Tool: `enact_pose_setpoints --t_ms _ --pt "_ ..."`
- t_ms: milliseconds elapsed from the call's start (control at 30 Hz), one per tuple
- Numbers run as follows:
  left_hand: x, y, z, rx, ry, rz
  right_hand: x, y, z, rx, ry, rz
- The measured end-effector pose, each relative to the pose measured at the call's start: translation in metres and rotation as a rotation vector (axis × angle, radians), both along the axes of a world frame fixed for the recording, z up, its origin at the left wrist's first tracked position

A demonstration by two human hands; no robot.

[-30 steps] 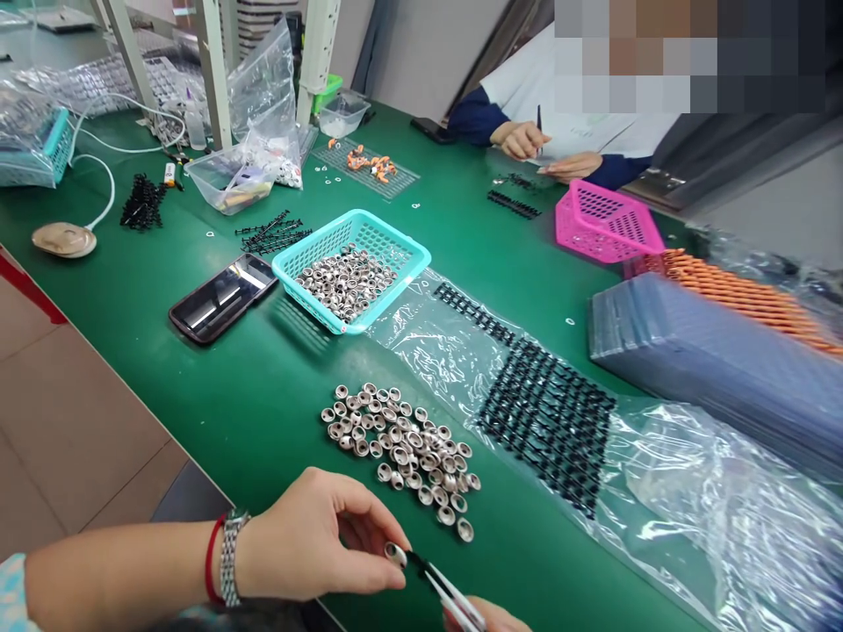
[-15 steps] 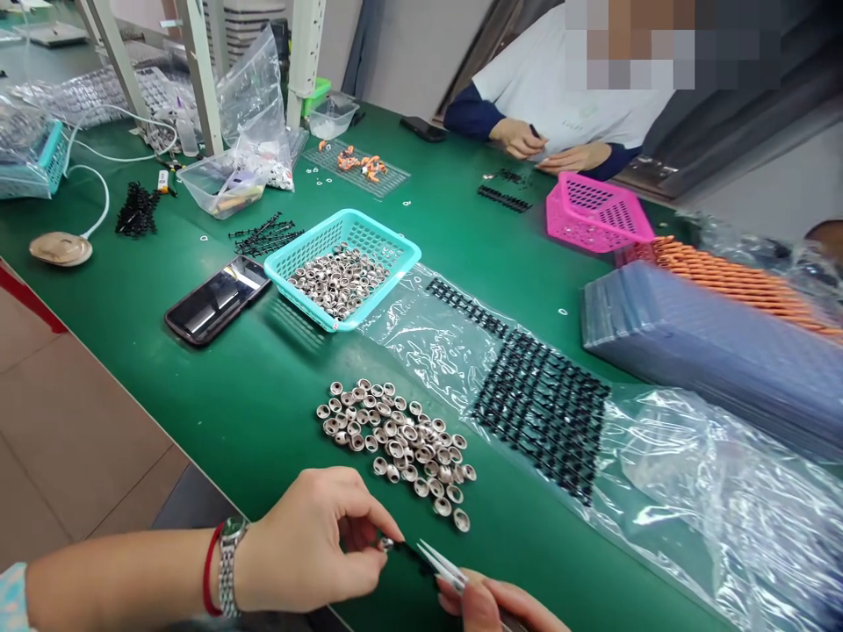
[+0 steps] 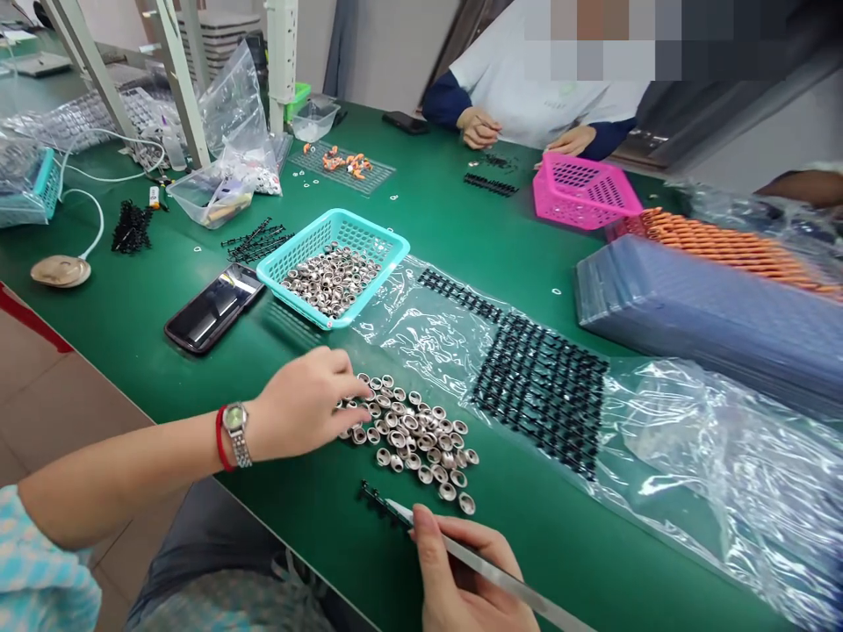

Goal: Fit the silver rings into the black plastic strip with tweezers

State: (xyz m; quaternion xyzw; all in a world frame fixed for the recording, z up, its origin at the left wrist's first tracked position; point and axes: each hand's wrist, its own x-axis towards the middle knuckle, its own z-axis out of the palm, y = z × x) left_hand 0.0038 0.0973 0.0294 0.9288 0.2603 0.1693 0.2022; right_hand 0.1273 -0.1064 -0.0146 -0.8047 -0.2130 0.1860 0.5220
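My left hand (image 3: 306, 404) reaches over the left side of a pile of small silver metal cups (image 3: 421, 434). Its thumb and index finger are apart among the cups, and no cup can be made out between them. In the lower middle, my right hand (image 3: 454, 562) grips metal tweezers (image 3: 487, 569). Their tips are at a thin black plastic strip (image 3: 377, 499) with small knobs, just below the pile; part of that strip is hidden behind the fingers and tweezers.
A turquoise basket (image 3: 333, 316) holds more metal cups, beside a phone (image 3: 214, 307). Black strips (image 3: 543, 386) lie in rows on clear plastic film (image 3: 435, 333). Stacked clear trays (image 3: 698, 325) stand right. Across the table, a person's hands (image 3: 480, 127) are near a pink basket (image 3: 583, 193).
My left hand has moved from the black strip up to the pile of cups, and its fingers have parted. My right hand has shifted slightly left and up with the tweezers.
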Motion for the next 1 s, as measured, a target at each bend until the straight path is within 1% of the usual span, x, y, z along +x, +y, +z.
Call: enact_pose_setpoints --t_ms 67,167,267,367,400,467,533,600,667,800,867,900,933,1000 --pt "0.003 -0.014 -0.009 -0.021 0.088 -0.096 0.009 -0.003 -0.007 -0.038 -0.02 0.075" --pt "0.005 -0.02 -0.013 -0.04 0.119 -0.126 0.017 -0.006 -0.014 -0.082 0.009 0.14" --pt "0.002 -0.025 -0.011 -0.066 0.083 -0.123 0.012 -0.004 -0.012 -0.105 0.008 0.136" --pt "-0.007 -0.044 -0.011 -0.125 -0.017 -0.17 0.005 0.0 -0.007 -0.103 -0.037 0.078" --pt "-0.01 -0.052 -0.012 -0.141 -0.048 -0.198 0.004 0.001 -0.006 -0.091 -0.053 0.085" --pt "-0.017 -0.067 -0.018 -0.136 -0.068 -0.24 0.007 0.001 -0.007 -0.053 -0.086 0.147" --pt "-0.021 -0.078 -0.025 -0.088 -0.051 -0.241 0.012 -0.001 -0.009 -0.032 -0.115 0.207" --pt "-0.024 -0.084 -0.03 -0.033 -0.053 -0.22 0.017 -0.001 -0.01 -0.031 -0.127 0.233" --pt "-0.026 -0.086 -0.034 -0.002 -0.077 -0.209 0.019 -0.001 -0.01 -0.025 -0.134 0.252" --pt "-0.027 -0.087 -0.036 -0.004 -0.072 -0.19 0.019 0.0 -0.008 0.016 -0.117 0.277" --pt "-0.027 -0.086 -0.034 -0.041 -0.075 -0.194 0.019 0.0 -0.009 0.03 -0.1 0.267" --pt "-0.026 -0.085 -0.032 -0.085 -0.092 -0.196 0.019 -0.001 -0.01 0.03 -0.087 0.248" --pt "-0.026 -0.085 -0.03 -0.149 -0.123 -0.185 0.02 -0.002 -0.01 0.028 -0.069 0.217" --pt "-0.024 -0.085 -0.024 -0.359 -0.188 -0.101 0.02 -0.003 -0.012 0.061 -0.015 0.124"
